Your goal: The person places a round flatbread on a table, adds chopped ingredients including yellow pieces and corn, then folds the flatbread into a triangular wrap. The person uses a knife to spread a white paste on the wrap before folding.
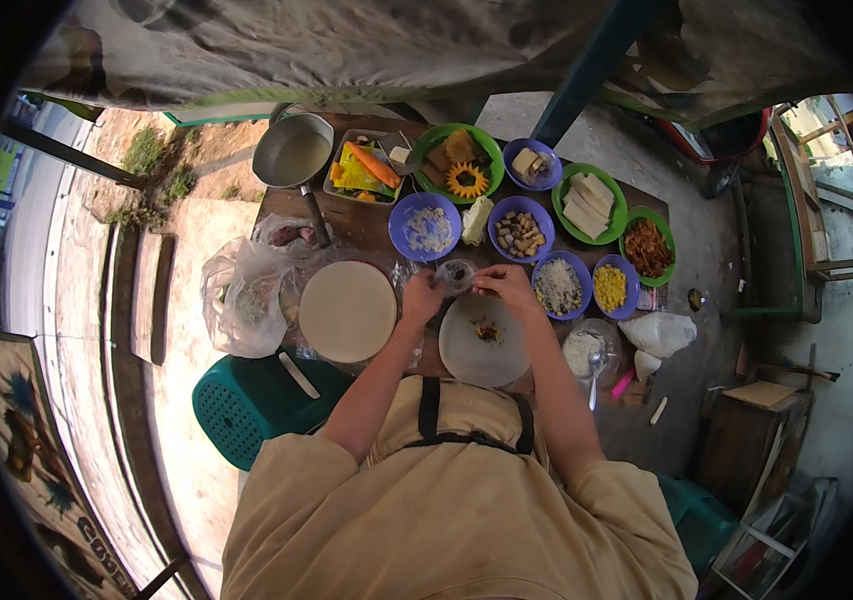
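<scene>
My left hand (pixel 422 295) and my right hand (pixel 508 287) are both closed, pinching opposite sides of a small clear plastic bag (pixel 457 275) with something dark in it. Just below them lies a round, pale, translucent sheet (pixel 466 361), with a small heap of dark and yellowish filling (pixel 487 331) near its middle. Left of my left forearm sits a pale round disc (pixel 348 312) with a reddish rim showing behind it. Close to my right hand stands a purple bowl of white crumbly bits (pixel 560 284). Beyond both hands is a purple bowl of brown chunks (pixel 521 232).
Farther back are a pan (pixel 293 152), a tray with a carrot (pixel 372 164), and several purple and green bowls of food, including pale strips (pixel 587 206). A spoon leans in a container of white paste (pixel 581 352) at right. Plastic bags (pixel 246 300) lie left; a green stool (pixel 256 400) stands nearer.
</scene>
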Motion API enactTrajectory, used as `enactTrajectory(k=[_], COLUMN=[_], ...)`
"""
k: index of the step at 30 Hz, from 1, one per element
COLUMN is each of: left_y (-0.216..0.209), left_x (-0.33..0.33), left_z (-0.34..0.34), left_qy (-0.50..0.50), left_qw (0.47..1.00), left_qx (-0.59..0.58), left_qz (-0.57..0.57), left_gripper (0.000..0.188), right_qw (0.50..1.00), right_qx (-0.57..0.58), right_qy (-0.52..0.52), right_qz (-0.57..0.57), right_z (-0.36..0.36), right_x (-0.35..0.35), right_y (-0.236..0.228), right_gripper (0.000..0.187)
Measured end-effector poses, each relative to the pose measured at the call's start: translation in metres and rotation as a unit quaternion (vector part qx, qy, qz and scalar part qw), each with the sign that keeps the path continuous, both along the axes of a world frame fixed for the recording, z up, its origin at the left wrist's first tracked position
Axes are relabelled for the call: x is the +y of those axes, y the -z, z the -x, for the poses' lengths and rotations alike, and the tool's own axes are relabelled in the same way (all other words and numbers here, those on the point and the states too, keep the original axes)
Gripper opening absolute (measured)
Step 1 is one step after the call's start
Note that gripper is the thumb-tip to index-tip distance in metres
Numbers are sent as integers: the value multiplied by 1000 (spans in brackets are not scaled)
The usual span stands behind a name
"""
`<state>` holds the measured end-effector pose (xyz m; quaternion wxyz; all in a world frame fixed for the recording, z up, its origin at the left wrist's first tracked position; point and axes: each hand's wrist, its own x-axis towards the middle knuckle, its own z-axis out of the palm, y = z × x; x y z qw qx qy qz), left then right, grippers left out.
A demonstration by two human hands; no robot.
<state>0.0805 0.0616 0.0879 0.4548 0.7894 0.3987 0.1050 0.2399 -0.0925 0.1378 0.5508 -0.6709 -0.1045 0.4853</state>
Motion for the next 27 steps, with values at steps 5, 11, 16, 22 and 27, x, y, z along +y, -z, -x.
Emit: enactTrajectory(k=[5, 11, 16, 22, 27], left_y=[-18, -29, -17, -10, -12], left_x=[-6, -42, -57, -56, -62], left_z=[6, 40, 58, 60, 63], left_qy=[-18, -23, 35, 58, 64], left_qw=[998, 994, 991, 991, 992], left_qx=[10, 16, 70, 84, 86], left_qz=[67, 104, 112, 91, 66], left_gripper=[50, 53, 55, 55, 51], right_qw=[928, 902, 880, 876, 873], right_qx=[-282, -362, -415, -423, -430], right_qy=[-192, -184, -165, -162, -176], right_qz=[151, 145, 164, 169, 152], right_z=[17, 54, 63, 68, 73], right_x=[-65, -76, -82, -84, -85], right_y=[1, 9, 9, 8, 10], right_gripper=[21, 20, 20, 17, 16])
